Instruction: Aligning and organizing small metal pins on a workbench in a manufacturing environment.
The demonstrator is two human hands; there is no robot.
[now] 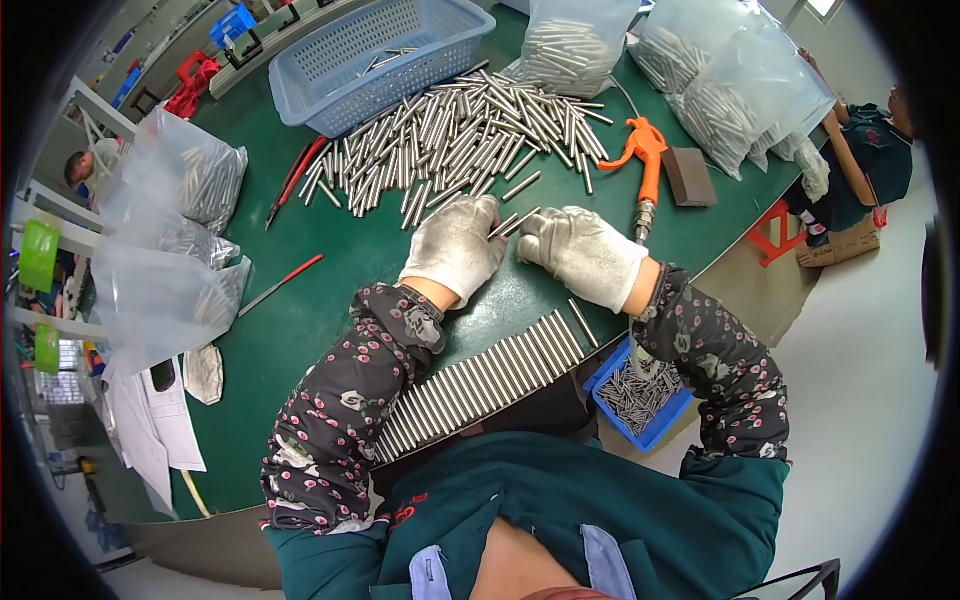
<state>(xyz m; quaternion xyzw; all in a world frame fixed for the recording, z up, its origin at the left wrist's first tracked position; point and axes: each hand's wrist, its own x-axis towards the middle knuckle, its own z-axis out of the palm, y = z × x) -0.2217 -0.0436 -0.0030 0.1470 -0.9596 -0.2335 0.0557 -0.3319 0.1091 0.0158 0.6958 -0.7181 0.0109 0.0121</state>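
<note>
Both hands wear whitish work gloves with grey smudges and are close together over the green table. My left hand is closed, its fingertips pinching a short steel pin. Facing it, my right hand is closed on another steel pin, whose lower part its fingers hide. Just beyond the gloves lies a big loose heap of steel pins. Nearer to me, a neat row of pins lies side by side along the table's front edge. A single pin lies apart at the row's right end.
A blue plastic basket stands behind the heap. An orange air gun lies beside a brown block. Red-handled pliers and a red-handled file lie left. Bags of pins stand around. A blue bin sits below the edge.
</note>
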